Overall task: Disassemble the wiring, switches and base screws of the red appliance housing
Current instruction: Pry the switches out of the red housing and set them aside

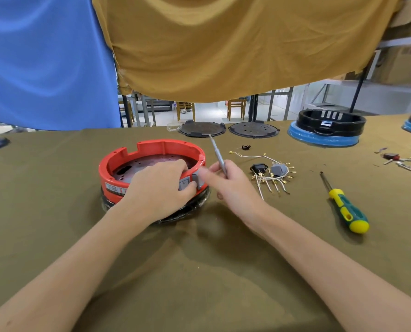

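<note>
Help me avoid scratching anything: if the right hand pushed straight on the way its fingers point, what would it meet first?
The right hand, holding a thin metal tool, points left at the grey switches in the red housing wall. It would likely meet those first; its blurred fingertips look nearly there.

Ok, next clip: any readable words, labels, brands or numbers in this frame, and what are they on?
No text here can be read.
Label strip on the outer wall of the red housing, beside the left hand: printed characters, too blurred to read.
White tag inside the black housing at the far right: too small to read.
Screwdriver: no marking visible.
</note>
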Demonstrator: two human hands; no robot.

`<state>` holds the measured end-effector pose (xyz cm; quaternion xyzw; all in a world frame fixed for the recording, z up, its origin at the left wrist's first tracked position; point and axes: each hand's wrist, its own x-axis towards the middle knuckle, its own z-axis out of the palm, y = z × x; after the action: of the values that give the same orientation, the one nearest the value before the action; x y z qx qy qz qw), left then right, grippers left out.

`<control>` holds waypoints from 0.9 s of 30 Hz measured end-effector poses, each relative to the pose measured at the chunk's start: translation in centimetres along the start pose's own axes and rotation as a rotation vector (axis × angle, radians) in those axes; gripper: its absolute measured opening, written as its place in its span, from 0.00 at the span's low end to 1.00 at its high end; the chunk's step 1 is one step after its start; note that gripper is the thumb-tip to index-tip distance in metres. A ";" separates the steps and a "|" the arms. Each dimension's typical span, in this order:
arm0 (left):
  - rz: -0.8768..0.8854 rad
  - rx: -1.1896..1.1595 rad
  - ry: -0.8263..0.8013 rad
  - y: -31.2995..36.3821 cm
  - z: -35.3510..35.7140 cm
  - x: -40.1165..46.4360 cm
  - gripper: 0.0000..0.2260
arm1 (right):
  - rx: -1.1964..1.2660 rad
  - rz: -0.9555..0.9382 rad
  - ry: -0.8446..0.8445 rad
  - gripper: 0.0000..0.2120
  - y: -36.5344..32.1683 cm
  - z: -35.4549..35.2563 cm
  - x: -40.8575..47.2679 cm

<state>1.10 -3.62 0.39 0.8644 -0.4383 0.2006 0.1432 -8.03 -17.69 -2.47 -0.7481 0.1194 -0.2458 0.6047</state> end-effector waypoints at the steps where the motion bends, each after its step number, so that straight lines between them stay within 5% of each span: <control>1: 0.000 -0.006 0.000 0.0 0.0 0.0 0.12 | -0.056 -0.034 -0.019 0.12 0.2 0.0 -0.1; 15: 0.076 -0.186 -0.241 -0.8 -1.5 0.4 0.09 | -0.471 -0.394 0.171 0.09 0.6 1.0 -0.3; 19: 0.109 -0.200 -0.247 -1.1 -1.9 0.5 0.07 | -0.168 -0.222 0.208 0.13 0.3 0.6 0.2; 27: 0.035 -0.056 -0.181 -1.9 -1.8 0.3 0.14 | 0.465 0.266 0.207 0.07 -0.2 -1.3 1.4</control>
<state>2.45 -2.02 1.96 0.8669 -0.4699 0.1119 0.1235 -7.52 -19.46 -1.81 -0.5382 0.2180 -0.2604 0.7714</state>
